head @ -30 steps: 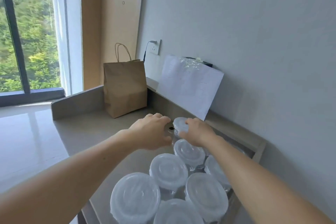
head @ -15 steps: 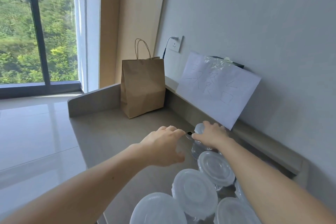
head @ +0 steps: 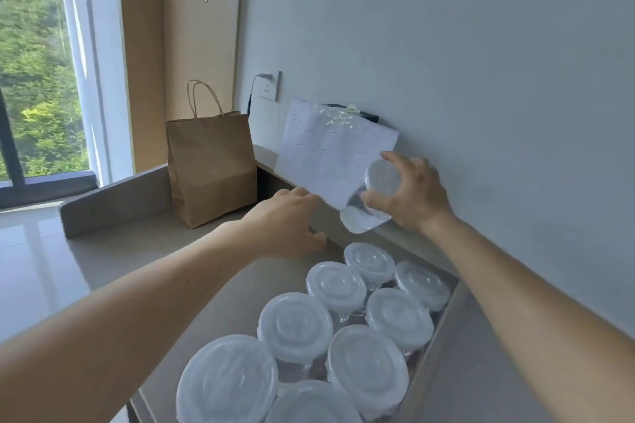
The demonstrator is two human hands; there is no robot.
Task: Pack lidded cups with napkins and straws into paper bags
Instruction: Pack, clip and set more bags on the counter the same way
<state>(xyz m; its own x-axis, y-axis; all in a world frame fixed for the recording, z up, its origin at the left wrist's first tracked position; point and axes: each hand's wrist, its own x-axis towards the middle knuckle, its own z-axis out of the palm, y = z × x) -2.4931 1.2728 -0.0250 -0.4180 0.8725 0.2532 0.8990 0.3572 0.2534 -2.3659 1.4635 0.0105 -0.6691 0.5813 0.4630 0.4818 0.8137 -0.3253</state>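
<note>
**Grey wall, desk corner, 1 cup off the surface**

Grey wall [head: 446,45] fills the right side of the view, and a window [head: 34,79] with blurred greenery closes the left. Below them runs a pale desk [head: 154,244] with a low raised edge. A brown paper bag [head: 211,168] stands upright in its far corner, with 2 twisted handles up; its inside cannot be seen. A white sheet of paper [head: 319,154] leans against the wall near the bag. The marks on it are too faint to read, and it hides most of a dark object [head: 364,117] behind its top edge. A plug sits in the wall socket [head: 271,86] above.

The right hand [head: 412,196] holds a clear cup [head: 364,209] in the air in front of the sheet's lower corner, above the desk. Its fingers [head: 395,158] and thumb are wrapped around the cup, which is tilted. Glare makes it hard to tell which end carries the lid.

The left hand [head: 288,220] reaches forward, palm down, between the bag and the raised cup. Its fingers are nearly straight and close together, with nothing in them. Whether they touch the desk cannot be told.

Nearer the camera, 8 lidded cups [head: 398,316] stand packed together on the desk. Their lids hide most of what is below them. The nearest cup is cut off by the bottom edge, as are both forearms. Napkins and straws are nowhere to be made out.
</note>
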